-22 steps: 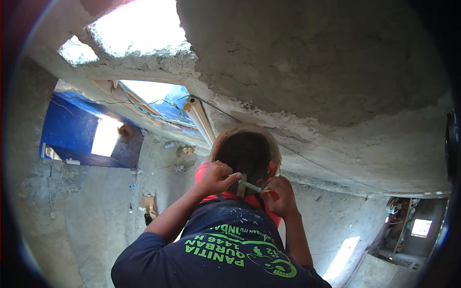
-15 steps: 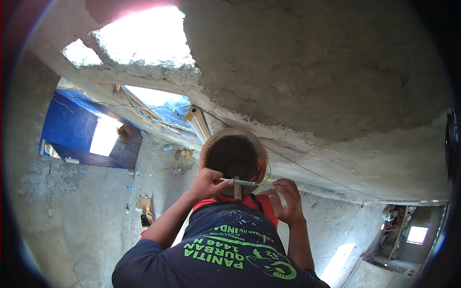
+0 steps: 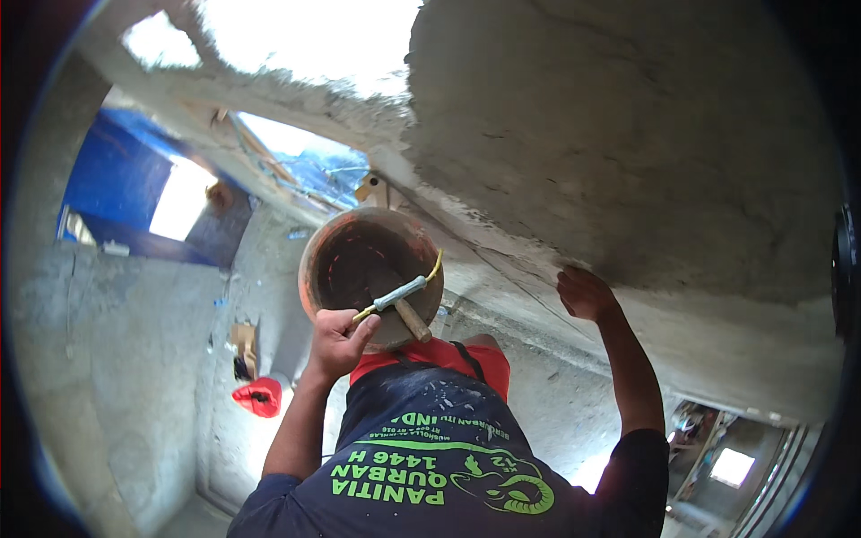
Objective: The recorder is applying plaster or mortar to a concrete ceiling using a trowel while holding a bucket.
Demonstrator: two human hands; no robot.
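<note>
My left hand (image 3: 339, 345) is closed on the yellow wire end of a bucket handle (image 3: 401, 293), which has a grey tube grip in its middle. Below the handle hangs or rests a round, mortar-stained bucket (image 3: 309, 285); which of the two I cannot tell. Its inside is dark, with grey material at the bottom. A tool with a wooden handle (image 3: 412, 320) leans out over the near rim, and its head is hidden in the bucket. My right hand (image 3: 583, 292) is raised at the rough plaster wall, fingers curled in; whatever they hold is hidden.
The grey plastered wall (image 3: 628, 134) fills the upper right, broken by a bright opening. A window with blue sheeting (image 3: 332, 170) lies beyond the bucket. A thin line (image 3: 516, 280) runs along the wall. At left are a red bag (image 3: 258, 397) and a cardboard piece (image 3: 244, 341).
My right hand has left the handle's right end and reached out right to the wall, its fingers now curled. The bucket and handle have shifted left and tilted in view, still with my left hand.
</note>
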